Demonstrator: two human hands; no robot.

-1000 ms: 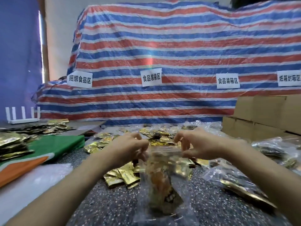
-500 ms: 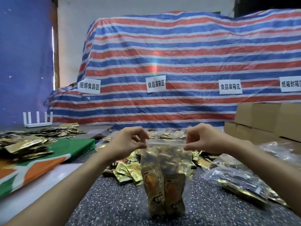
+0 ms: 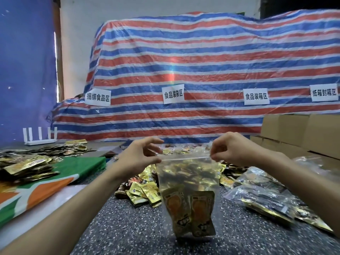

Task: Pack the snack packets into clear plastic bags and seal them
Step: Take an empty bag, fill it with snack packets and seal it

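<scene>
A clear plastic bag [image 3: 187, 173] hangs upright over the speckled table [image 3: 128, 227], its zip top stretched level between my hands. Two gold snack packets [image 3: 191, 214] stand side by side at its bottom. My left hand [image 3: 138, 159] holds the top left corner between thumb and fingers, with the index finger raised. At the top right corner my right hand [image 3: 231, 150] pinches the strip. Loose gold packets [image 3: 143, 194] lie heaped just behind and to the left of the bag.
Filled clear bags [image 3: 261, 196] lie on the right. Cardboard boxes [image 3: 303, 133] stand at the far right. A green and orange sheet [image 3: 73, 168] carries another packet heap [image 3: 24, 166] on the left, with a white router [image 3: 39, 137] behind. A striped tarp [image 3: 184, 70] with paper labels closes off the back.
The bag has been lifted upright from a slumped position. My hands have moved apart along its top, pulling the zip edge taut. The two packets have settled at the bottom.
</scene>
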